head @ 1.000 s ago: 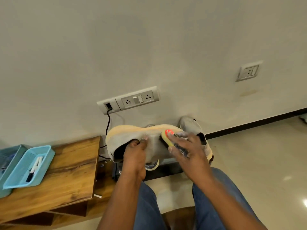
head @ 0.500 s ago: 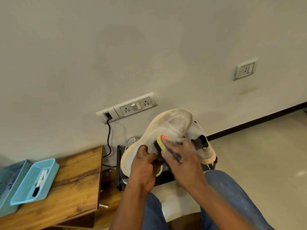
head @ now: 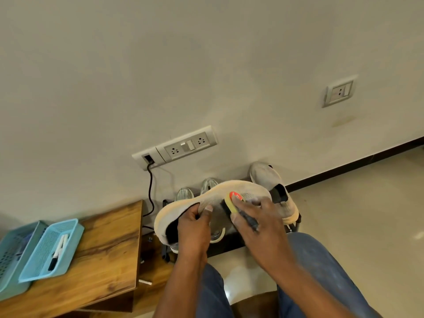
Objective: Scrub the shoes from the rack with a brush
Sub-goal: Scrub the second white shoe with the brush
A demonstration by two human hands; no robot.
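Swung back down from its toe-up tilt of half a second ago, the held shoe (head: 220, 196) now lies nearly level in front of the rack (head: 231, 244). On that rack, its twin (head: 270, 187) and a grey pair (head: 195, 195) wait, so I'd judge the job well short of done. Left hand (head: 195, 228) pinches the collar, thumb outside, fingers tucked in. Right hand (head: 257, 223) is curled round the brush (head: 231, 201), bristles pressed to the shoe's side, mid-scrub.
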